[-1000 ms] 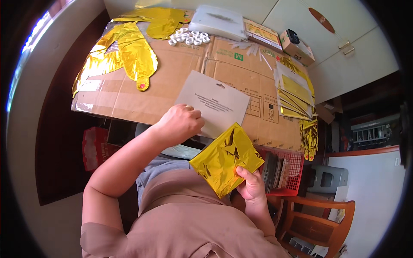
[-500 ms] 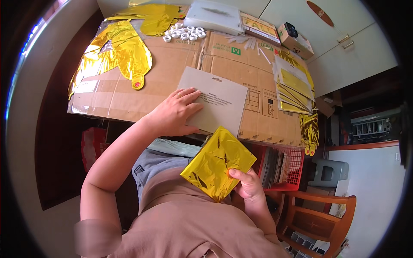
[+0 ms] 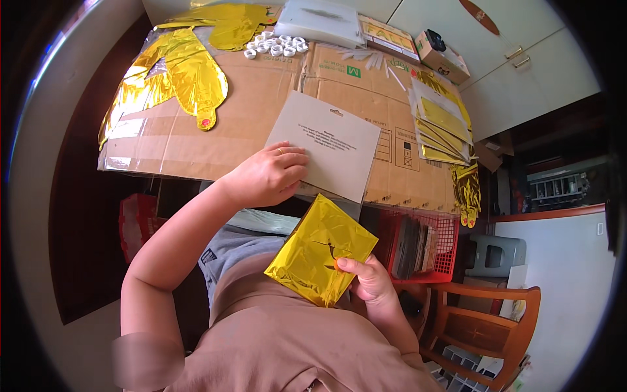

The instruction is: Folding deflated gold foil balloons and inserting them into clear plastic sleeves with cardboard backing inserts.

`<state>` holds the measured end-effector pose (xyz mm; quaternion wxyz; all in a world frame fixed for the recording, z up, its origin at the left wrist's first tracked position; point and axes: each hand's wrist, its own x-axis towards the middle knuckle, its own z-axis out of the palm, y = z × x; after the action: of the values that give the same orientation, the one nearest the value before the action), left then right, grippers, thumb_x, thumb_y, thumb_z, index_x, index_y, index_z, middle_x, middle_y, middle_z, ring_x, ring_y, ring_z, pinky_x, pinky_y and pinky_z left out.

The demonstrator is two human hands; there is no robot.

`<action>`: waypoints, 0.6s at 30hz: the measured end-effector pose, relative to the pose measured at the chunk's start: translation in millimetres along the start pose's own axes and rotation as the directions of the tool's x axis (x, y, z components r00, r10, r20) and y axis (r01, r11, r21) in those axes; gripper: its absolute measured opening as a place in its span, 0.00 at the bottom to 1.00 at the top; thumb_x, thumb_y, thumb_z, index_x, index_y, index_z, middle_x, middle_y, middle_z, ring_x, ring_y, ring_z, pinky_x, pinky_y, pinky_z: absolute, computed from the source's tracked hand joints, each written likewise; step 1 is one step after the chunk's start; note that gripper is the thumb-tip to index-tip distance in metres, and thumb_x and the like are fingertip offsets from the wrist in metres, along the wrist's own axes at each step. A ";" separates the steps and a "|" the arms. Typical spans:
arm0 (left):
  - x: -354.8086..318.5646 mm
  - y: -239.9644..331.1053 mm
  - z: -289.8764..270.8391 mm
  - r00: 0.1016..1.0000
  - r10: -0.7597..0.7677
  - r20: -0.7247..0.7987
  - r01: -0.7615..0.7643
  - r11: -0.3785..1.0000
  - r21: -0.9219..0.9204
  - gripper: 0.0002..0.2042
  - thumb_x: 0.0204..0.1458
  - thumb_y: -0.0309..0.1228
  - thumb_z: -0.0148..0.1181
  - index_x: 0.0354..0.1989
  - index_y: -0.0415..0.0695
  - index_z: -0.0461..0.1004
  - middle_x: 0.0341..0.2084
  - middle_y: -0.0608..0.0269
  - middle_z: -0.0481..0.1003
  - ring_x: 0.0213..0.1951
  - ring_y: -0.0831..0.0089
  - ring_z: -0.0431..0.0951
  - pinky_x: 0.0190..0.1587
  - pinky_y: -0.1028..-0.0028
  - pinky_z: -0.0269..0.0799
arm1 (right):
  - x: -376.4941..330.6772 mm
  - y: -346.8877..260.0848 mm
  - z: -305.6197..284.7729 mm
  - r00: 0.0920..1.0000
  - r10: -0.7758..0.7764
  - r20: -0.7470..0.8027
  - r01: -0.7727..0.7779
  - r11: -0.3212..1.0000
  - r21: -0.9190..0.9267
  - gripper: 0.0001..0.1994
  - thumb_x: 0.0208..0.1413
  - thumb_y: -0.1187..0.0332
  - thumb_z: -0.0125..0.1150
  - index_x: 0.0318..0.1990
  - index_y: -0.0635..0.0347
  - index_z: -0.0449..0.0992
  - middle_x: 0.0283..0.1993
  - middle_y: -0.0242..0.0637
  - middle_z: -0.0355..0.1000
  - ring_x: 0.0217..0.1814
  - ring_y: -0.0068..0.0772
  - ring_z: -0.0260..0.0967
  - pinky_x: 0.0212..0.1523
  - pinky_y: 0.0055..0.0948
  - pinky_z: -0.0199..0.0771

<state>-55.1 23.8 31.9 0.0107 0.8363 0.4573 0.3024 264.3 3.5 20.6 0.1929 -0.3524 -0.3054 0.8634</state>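
My left hand [image 3: 274, 174] has its fingers curled over the near left edge of a flat white packaging sleeve [image 3: 346, 151]. The sleeve has a hang hole at its far edge and a few printed lines. It lies on the flattened cardboard [image 3: 241, 140] covering the table, its near corner over the table edge. Close to my body, my right hand [image 3: 369, 279] grips a folded gold foil balloon [image 3: 317, 245] by its lower right side, thumb on top. The folded square is tilted, and its far corner comes near the sleeve's near edge. My right fingers beneath it are hidden.
Unfolded gold foil balloons [image 3: 196, 78] lie at the far left. White tape rings [image 3: 277, 47] sit near a clear plastic box [image 3: 320, 23]. Packed gold foil pieces [image 3: 444, 127] are piled at the right. A red basket [image 3: 447, 251] and a wooden chair [image 3: 483, 320] stand below right.
My left hand has gone from lying flat on the sleeve to curled fingers at its edge. The sleeve has turned slightly. My right hand has shifted the folded balloon a little left.
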 end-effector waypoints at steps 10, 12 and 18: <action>-2.0 -8.7 -0.6 0.995 -0.104 -0.002 0.103 0.986 -0.130 0.07 0.50 0.23 0.67 0.38 0.37 0.78 0.44 0.52 0.80 0.47 0.54 0.82 0.49 0.62 0.80 | 12.8 -7.1 6.5 0.997 -0.062 0.035 0.062 0.998 0.008 0.26 0.57 0.73 0.66 0.64 0.61 0.70 0.59 0.37 0.76 0.59 0.33 0.74 0.62 0.35 0.73; -0.9 -9.2 -0.5 0.995 -0.099 -0.016 0.097 0.988 -0.118 0.06 0.52 0.23 0.66 0.37 0.38 0.77 0.45 0.52 0.79 0.46 0.54 0.82 0.49 0.63 0.80 | 14.6 -7.2 4.7 0.997 -0.065 0.044 0.064 0.998 0.029 0.26 0.57 0.73 0.66 0.64 0.61 0.69 0.60 0.38 0.75 0.60 0.34 0.74 0.62 0.37 0.73; 0.9 -3.3 -1.1 0.991 -0.110 0.070 0.115 0.991 -0.074 0.05 0.52 0.23 0.64 0.34 0.38 0.74 0.48 0.51 0.78 0.48 0.53 0.81 0.51 0.62 0.80 | 14.3 -8.8 -13.7 0.993 -0.053 0.103 0.030 0.976 0.217 0.27 0.59 0.73 0.63 0.66 0.63 0.66 0.62 0.42 0.73 0.63 0.39 0.73 0.65 0.42 0.73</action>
<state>-57.8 26.2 32.3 0.0753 0.8175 0.4911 0.2914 265.6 23.2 11.7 0.2310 -0.2758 -0.2274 0.9049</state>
